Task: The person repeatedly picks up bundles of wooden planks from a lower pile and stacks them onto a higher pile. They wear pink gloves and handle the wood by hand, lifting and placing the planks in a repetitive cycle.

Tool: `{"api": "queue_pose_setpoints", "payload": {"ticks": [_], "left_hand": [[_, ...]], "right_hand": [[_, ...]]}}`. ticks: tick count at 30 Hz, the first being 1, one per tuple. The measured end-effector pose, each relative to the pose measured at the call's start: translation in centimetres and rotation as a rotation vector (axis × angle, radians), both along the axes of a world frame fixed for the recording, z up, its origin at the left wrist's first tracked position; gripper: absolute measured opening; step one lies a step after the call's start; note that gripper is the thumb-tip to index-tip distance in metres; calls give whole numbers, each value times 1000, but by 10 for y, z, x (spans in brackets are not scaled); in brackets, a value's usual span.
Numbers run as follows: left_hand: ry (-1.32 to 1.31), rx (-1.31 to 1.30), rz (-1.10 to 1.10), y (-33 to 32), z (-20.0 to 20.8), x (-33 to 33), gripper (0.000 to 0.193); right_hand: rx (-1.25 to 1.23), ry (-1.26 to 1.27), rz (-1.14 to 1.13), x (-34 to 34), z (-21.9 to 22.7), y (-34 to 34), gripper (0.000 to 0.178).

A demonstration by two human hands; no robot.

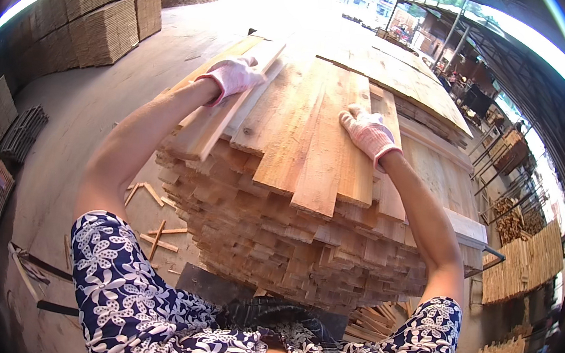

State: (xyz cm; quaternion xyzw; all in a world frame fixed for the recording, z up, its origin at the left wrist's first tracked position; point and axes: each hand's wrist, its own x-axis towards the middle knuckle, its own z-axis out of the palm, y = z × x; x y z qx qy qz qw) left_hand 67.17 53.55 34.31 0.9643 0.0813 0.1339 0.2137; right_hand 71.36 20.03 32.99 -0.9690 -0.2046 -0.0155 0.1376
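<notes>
A large stack of wooden planks (277,227) stands in front of me, with loose boards lying across its top. My left hand (233,76), in a pinkish-white glove, is closed around a narrow wooden plank (216,128) at the stack's left side, which sits slightly tilted. Its fingertips are partly hidden behind the plank. Farther right, my right hand (368,132), also gloved, rests on a flat board (354,163), thumb and fingers apart. Between my hands, several boards (293,140) lie side by side with uneven near ends.
Tall bundles of boards (103,26) line the left side. Wood scraps (161,233) lie on the ground left of the stack. Wider sheets (408,76) cover its far right part. A metal bar (493,252) sticks out at right, near more stacked wood (522,264).
</notes>
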Motion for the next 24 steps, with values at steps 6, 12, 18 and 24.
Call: {"api": "queue_pose_setpoints", "payload": {"ticks": [6, 12, 18, 24], "left_hand": [[-255, -206, -508, -142, 58, 12, 52], [87, -716, -587, -215, 86, -18, 39], [-477, -170, -851, -160, -2, -130, 53], [-872, 522, -530, -175, -83, -173, 60]], "right_hand": [[616, 513, 72, 21, 62, -40, 69], [601, -412, 308, 40, 29, -58, 49], [242, -54, -197, 57, 7, -91, 31], [-253, -259, -9, 74, -27, -77, 29]]}}
